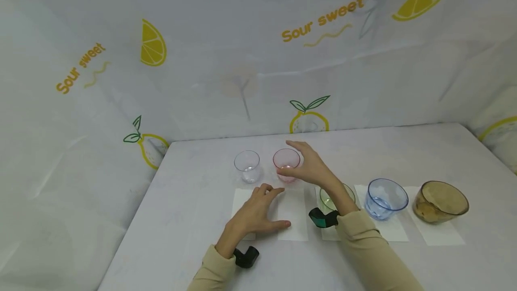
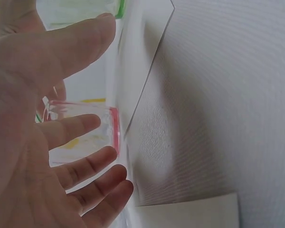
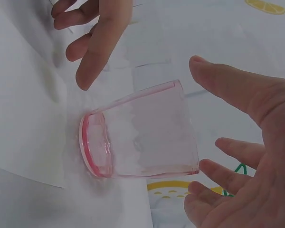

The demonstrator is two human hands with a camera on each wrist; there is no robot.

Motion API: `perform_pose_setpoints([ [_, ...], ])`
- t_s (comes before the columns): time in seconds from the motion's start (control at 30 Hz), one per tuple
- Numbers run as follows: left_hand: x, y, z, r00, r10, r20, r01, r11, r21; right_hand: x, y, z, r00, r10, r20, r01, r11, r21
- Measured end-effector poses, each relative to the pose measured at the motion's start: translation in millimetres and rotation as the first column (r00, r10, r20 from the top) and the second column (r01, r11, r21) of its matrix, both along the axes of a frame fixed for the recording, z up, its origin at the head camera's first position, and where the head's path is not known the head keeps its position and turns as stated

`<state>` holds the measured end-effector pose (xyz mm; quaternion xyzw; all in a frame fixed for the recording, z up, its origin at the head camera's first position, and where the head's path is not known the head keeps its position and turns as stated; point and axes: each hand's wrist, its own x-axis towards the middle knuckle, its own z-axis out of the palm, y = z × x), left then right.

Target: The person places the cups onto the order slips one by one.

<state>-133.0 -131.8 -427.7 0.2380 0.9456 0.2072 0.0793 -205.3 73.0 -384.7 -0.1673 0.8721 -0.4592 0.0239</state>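
Observation:
A pink-tinted clear glass cup (image 1: pixel 284 158) stands upright on the table at the back. My right hand (image 1: pixel 313 167) hovers beside it, thumb and fingers spread apart around its rim side; in the right wrist view a gap shows between the thumb and the pink cup (image 3: pixel 142 137). Nearer to me, my left hand (image 1: pixel 256 214) is held over the white paper strips, thumb and fingers spread with nothing between them. The left wrist view shows the pink cup's red base (image 2: pixel 115 130) beyond the left fingers. A colourless glass cup (image 1: pixel 247 167) stands left of the pink one.
To the right, a green glass bowl (image 1: pixel 325 200), partly hidden by my right wrist, a blue glass bowl (image 1: pixel 385 201) and a larger amber bowl (image 1: pixel 440 201) stand in a row on white paper strips. One paper strip (image 1: pixel 295 214) lies beside my left hand. A lemon-printed sheet (image 1: pixel 226 66) hangs behind the table.

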Motion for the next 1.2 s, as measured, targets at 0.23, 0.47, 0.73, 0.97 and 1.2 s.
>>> perform_pose_setpoints([
  [0.23, -0.1, -1.0, -1.7, 1.0, 0.005, 0.016, -0.005, 1.0, 0.001, -2.7, 1, -7.8, 1.0, -0.021, 0.012, 0.02, 1.0, 0.003],
  [0.47, -0.4, -1.0, -5.0, 1.0, -0.011, 0.001, 0.011, 1.0, -0.013, -4.1, 2, -12.4, 0.998, -0.031, 0.063, 0.03, 0.999, 0.018],
  [0.73, -0.1, -1.1, -6.7, 1.0, -0.007, 0.0, 0.007, 0.999, -0.04, -4.2, 1, -14.1, 0.995, -0.029, 0.093, 0.027, 0.999, 0.017],
  [0.97, 0.2, -1.1, -7.4, 1.0, -0.018, -0.013, 0.017, 0.998, -0.053, -6.5, 0, -17.1, 0.997, -0.029, 0.078, 0.026, 0.999, 0.036],
  [1.2, -0.4, -1.0, -8.7, 0.999, -0.027, -0.03, 0.025, 0.997, -0.066, -6.4, -1, -16.4, 0.996, -0.037, 0.087, 0.035, 0.999, 0.029],
])
